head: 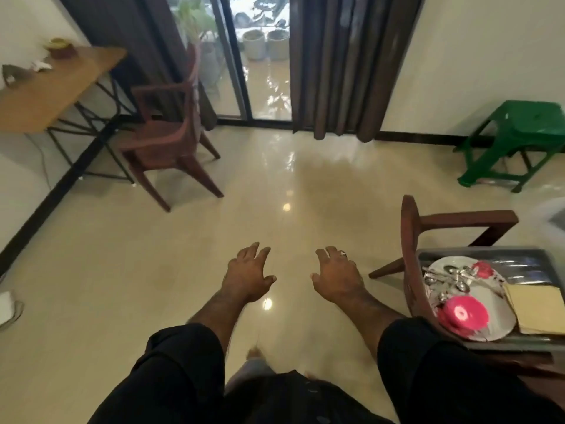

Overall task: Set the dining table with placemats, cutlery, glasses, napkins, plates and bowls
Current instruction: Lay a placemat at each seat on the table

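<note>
My left hand (249,275) and my right hand (336,276) are stretched out over the shiny floor, fingers spread and relaxed, holding nothing. At the right, a grey tray (489,254) lies on a brown chair (411,240). On the tray is a white plate (489,301) carrying a heap of steel cutlery (449,278), a pink bowl (463,313) and another pink item (483,268). A stack of yellowish mats (538,310) lies beside the plate. The wooden table (52,87) stands at the far left against the wall.
A second brown chair (168,139) stands by the table. A green plastic stool (516,139) sits at the right wall. Dark curtains (345,65) flank a glass sliding door (260,71). Small objects (59,47) lie on the table. A white thing (7,307) lies on the floor at left.
</note>
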